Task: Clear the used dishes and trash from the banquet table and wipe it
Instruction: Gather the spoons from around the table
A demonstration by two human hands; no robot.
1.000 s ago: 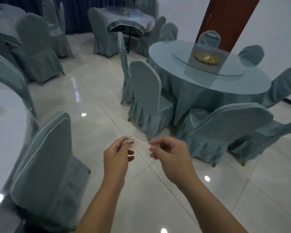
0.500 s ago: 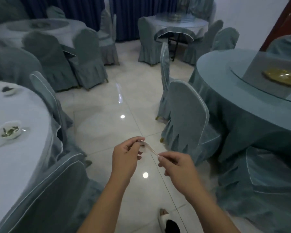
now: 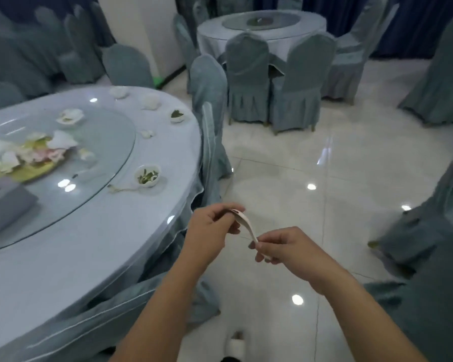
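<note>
— What was on the surface at that point, from the left?

— A grey tissue box sat at the far left on the glass turntable. Next to it was a yellow plate heaped with crumpled napkins and scraps. Further back lay a white dish. Past the turntable's rim stood a bowl with green leftovers, a used spoon lying just beside it. Another small bowl with greens sat near the far edge, with two or three white pieces beyond it, too blurred for me to name.

— And your hands?

— They were off the surface, over the floor, to the right of the edge. My left hand had its fingers curled round the bowl end of a white spoon. My right hand pinched the handle end between thumb and fingers. So the spoon was held between both hands, clear of everything.

— How far along was the job, would you say?

— Barely begun, by my reckoning. One spoon was in hand; the plate, the bowls, the trash and the box were all yet to be cleared. No cloth was in sight, so the wiping lay well ahead. The neighbouring tables to the right looked tidy and weren't my concern.
</note>
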